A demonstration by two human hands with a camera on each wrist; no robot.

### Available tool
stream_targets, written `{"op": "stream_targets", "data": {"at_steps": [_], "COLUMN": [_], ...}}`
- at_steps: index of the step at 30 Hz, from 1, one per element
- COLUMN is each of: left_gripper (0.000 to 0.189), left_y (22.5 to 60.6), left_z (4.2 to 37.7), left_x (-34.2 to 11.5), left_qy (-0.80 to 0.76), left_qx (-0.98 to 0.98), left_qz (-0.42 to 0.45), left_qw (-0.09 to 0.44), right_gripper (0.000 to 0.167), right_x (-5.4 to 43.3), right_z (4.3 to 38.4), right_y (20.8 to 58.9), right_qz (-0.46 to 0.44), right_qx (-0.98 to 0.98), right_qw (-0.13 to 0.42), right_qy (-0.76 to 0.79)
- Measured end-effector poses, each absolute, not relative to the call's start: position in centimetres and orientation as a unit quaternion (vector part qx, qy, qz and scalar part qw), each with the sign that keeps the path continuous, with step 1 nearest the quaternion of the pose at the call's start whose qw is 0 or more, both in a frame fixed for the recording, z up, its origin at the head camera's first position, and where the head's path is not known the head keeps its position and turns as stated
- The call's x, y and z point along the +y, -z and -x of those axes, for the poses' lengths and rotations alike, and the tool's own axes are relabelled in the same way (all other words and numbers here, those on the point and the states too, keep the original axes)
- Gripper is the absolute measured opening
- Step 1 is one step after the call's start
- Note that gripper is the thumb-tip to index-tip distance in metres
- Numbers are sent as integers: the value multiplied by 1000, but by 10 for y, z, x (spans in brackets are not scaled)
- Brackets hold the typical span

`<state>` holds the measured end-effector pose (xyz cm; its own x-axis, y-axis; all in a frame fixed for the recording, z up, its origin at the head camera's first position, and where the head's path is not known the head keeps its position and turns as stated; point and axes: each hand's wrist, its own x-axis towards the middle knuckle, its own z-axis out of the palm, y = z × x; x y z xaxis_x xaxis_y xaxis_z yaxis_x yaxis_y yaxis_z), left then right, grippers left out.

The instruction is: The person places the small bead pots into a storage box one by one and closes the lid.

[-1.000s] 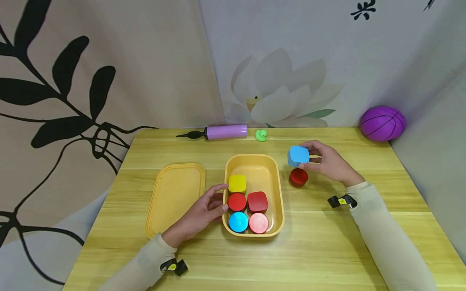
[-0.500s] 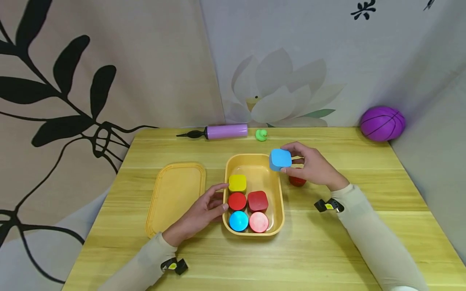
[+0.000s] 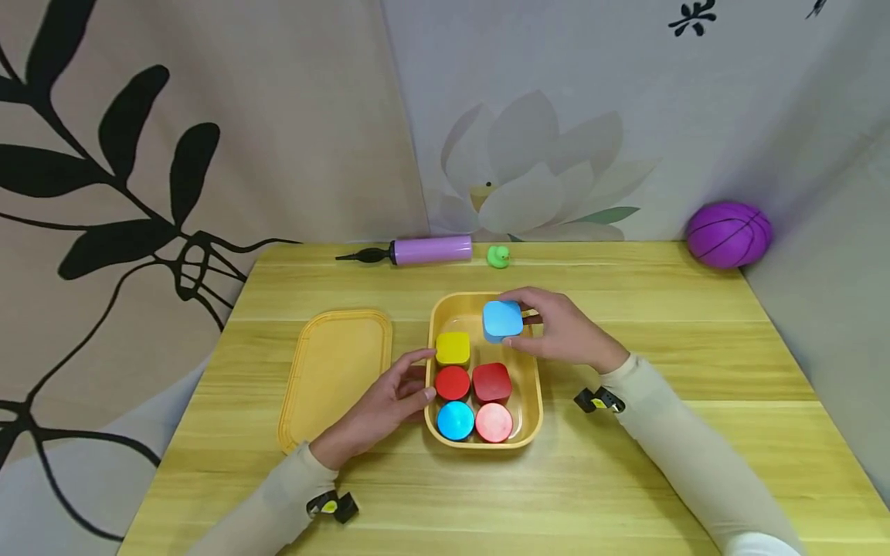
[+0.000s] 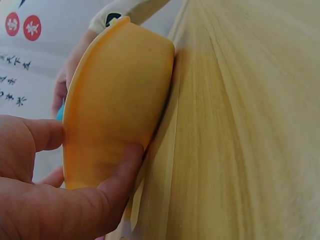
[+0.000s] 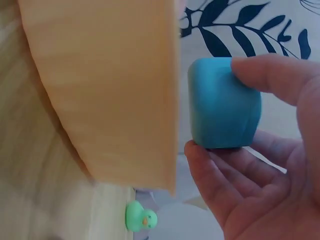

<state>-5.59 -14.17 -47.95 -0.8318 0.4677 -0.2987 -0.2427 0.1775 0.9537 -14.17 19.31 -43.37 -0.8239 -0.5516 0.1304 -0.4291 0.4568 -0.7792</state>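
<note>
My right hand (image 3: 566, 332) pinches a light blue rounded-square block (image 3: 502, 320) between thumb and fingers, over the far right part of a yellow-orange plastic box (image 3: 538, 401). In the right wrist view the block (image 5: 222, 102) shows above the box's rim. My left hand (image 3: 382, 409) rests its thumb and fingers against the box's left outer wall (image 4: 115, 100). Inside the box lie a yellow rounded-square block (image 3: 453, 349), a red round block (image 3: 453, 383), a red rounded-square block (image 3: 491, 383), a blue round block (image 3: 455, 421) and a pink round block (image 3: 494, 423).
A yellow-orange lid (image 3: 341, 371) lies flat left of the box. Along the back of the wooden table (image 3: 626, 479) are a purple pump (image 3: 431, 249) and a small green toy duck (image 3: 497, 256). A purple ball (image 3: 728, 235) sits at the back right corner.
My right hand has carried the light blue block leftward from the table on the right to over the box. The red round block beside it is now hidden behind that hand. My left hand stays put.
</note>
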Motion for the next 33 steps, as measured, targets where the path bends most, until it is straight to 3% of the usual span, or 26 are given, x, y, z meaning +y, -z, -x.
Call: {"op": "stream_targets", "data": {"at_steps": [15,33], "left_gripper": [65,65], "left_y": [480,482], "left_z": [59,57], "left_x": [-142,-142], "left_qy": [-638,-640], "left_qx": [712,709], "left_qz": [-75,-78], "left_qw": [284,284], "right_gripper": [60,59], "right_x": [165,151], "right_z": [136,131], "right_y": [448,448], "right_qz": [340,319], "right_qx": [885,921], "right_qw": [82,99], "right_qy": [307,200]}}
